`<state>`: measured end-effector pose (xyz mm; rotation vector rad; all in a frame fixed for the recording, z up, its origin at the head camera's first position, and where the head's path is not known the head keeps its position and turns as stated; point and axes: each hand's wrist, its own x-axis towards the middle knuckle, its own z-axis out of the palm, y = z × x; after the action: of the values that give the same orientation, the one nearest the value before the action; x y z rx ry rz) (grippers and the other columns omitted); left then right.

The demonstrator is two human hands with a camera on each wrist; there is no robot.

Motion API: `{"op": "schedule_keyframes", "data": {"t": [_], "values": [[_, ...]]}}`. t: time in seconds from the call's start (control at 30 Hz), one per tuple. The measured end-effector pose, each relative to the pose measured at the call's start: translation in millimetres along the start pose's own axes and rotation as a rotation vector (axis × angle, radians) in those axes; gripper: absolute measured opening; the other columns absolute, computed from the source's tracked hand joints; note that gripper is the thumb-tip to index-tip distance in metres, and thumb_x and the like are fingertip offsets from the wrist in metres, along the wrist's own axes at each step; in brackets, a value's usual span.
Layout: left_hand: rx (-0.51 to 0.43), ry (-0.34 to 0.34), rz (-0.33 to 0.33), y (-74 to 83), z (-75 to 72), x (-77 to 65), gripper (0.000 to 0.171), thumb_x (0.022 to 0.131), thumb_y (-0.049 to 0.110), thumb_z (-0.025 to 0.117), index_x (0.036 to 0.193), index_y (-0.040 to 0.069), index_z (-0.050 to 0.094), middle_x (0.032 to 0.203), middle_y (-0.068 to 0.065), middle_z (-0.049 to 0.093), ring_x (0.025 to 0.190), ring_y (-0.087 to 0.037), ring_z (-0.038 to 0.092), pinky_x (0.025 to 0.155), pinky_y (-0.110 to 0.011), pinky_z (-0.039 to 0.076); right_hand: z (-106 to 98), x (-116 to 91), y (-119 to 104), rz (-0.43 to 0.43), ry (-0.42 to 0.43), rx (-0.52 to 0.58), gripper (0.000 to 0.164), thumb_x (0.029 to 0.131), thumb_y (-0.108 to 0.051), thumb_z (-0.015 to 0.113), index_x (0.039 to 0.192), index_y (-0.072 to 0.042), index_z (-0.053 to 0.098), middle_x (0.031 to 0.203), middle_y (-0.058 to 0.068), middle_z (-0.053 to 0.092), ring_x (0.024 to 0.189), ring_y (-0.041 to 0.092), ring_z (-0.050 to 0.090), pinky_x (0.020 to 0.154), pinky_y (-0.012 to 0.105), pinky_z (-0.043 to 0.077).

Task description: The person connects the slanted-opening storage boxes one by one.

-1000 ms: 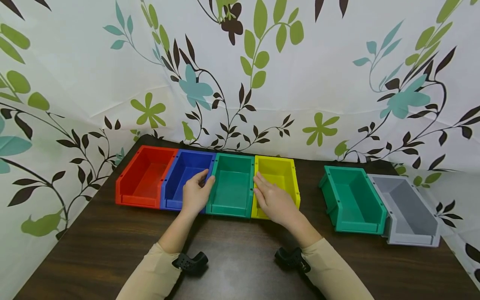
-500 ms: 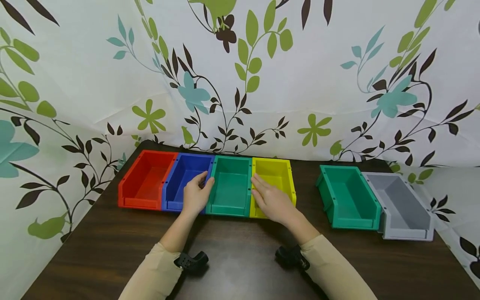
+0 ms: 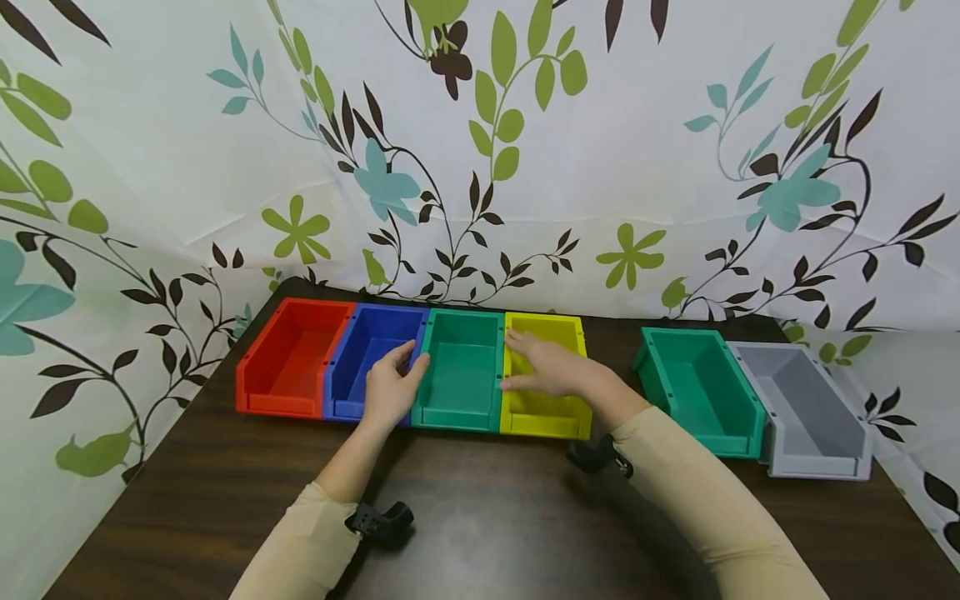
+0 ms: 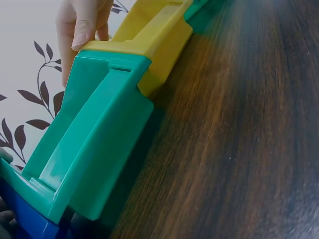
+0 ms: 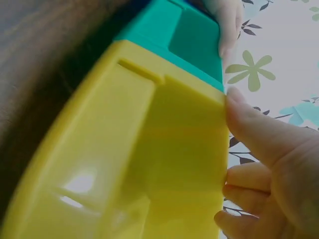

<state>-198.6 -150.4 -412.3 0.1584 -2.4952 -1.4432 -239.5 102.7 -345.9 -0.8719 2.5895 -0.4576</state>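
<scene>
In the head view, a red storage bin (image 3: 296, 358), blue bin (image 3: 375, 342), green bin (image 3: 461, 367) and yellow bin (image 3: 551, 421) stand side by side, their walls touching. My left hand (image 3: 390, 387) grips the joined walls of the blue and green bins. Its thumb lies at the green rim, with bent fingers on the blue side. Over the yellow bin, my right hand (image 3: 551, 367) has its fingers spread. In the right wrist view, the right thumb (image 5: 244, 107) is right at the rim where yellow meets green. Both fronts show in the left wrist view.
Apart from the row, at the right, a second green bin (image 3: 701, 387) stands against a grey bin (image 3: 806, 412). A dark wood table (image 3: 465, 517) carries them all. Behind hangs a white cloth (image 3: 660, 150) with leaf and flower prints. A dark camera sits on each wrist.
The right hand has turned, its fingers spreading apart over the yellow bin and its forearm swinging out to the right. The left hand and the bins keep their places.
</scene>
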Motion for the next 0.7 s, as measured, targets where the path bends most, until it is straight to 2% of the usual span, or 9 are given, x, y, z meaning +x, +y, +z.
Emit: {"op": "schedule_keyframes", "data": {"t": [0.2,0.47,0.57,0.7], "values": [[-0.012,0.016,0.018,-2.4,1.9,1.8,0.045,0.09,0.027,0.064,0.127,0.002,0.058,0.123,-0.018,0.063,0.11,-0.03,0.062,0.092,-0.045,0.051,-9,7,-1,0.044,-0.056,-0.053,0.089,0.086,-0.05,0.061,0.151,-0.005,0.018,0.159,0.012,0.011,0.146,0.035,0.01,0.117,0.049,0.018],[-0.004,0.04,0.057,7.0,-1.1,1.7,0.044,0.089,0.025,0.064,0.125,0.0,0.06,0.12,-0.019,0.064,0.109,-0.03,0.063,0.091,-0.045,0.051,-19,3,-12,0.071,-0.091,-0.166,0.09,0.086,-0.054,0.057,0.15,-0.005,0.018,0.159,0.011,0.011,0.146,0.035,0.008,0.116,0.051,0.019],[0.013,0.025,0.058,7.5,-1.5,3.0,0.044,0.09,0.024,0.063,0.126,-0.001,0.059,0.12,-0.02,0.064,0.109,-0.031,0.063,0.091,-0.046,0.051,-16,4,-9,0.07,-0.085,-0.131,0.089,0.087,-0.054,0.057,0.151,-0.007,0.017,0.159,0.009,0.009,0.146,0.036,0.007,0.116,0.051,0.018],[0.031,-0.018,0.023,6.0,-4.0,4.6,0.046,0.089,0.024,0.064,0.126,-0.002,0.058,0.121,-0.021,0.063,0.109,-0.032,0.063,0.091,-0.045,0.051,-9,3,-1,0.066,-0.071,-0.048,0.089,0.087,-0.055,0.056,0.152,-0.012,0.014,0.16,0.006,0.006,0.146,0.037,0.004,0.116,0.054,0.014]]}}
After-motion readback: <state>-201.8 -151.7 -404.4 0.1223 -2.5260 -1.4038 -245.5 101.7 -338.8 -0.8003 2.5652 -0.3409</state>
